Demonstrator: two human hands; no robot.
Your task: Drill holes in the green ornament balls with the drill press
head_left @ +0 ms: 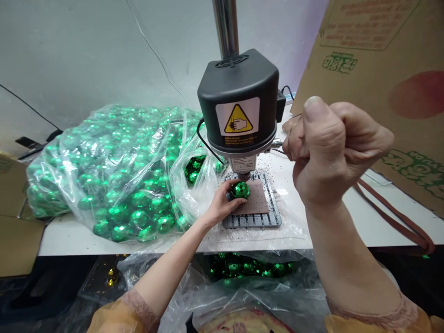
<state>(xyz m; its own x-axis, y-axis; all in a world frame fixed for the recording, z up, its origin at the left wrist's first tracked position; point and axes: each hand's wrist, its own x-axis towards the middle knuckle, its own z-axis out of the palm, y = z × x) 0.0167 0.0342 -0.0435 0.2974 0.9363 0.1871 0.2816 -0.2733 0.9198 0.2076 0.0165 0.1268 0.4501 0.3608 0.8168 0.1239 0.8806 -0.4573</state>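
My left hand (227,198) pinches a shiny green faceted ball (240,189) between thumb and fingers. The ball sits on a brown board (257,199) over the slotted grey base (252,221) of a drill press (239,99). Just above the ball is the chuck (243,176); whether the two touch I cannot tell. On the right, my right hand (333,143) is closed in a fist at the end of the press's metal feed lever (276,144), and its fingers hide the lever's grip.
A big clear bag (114,171) of green balls lies at left on the white table (69,238). Another bag with green balls (249,268) hangs below the table edge. A cardboard box (367,78) and a brown strap (398,222) are at right. Dark shavings surround the base.
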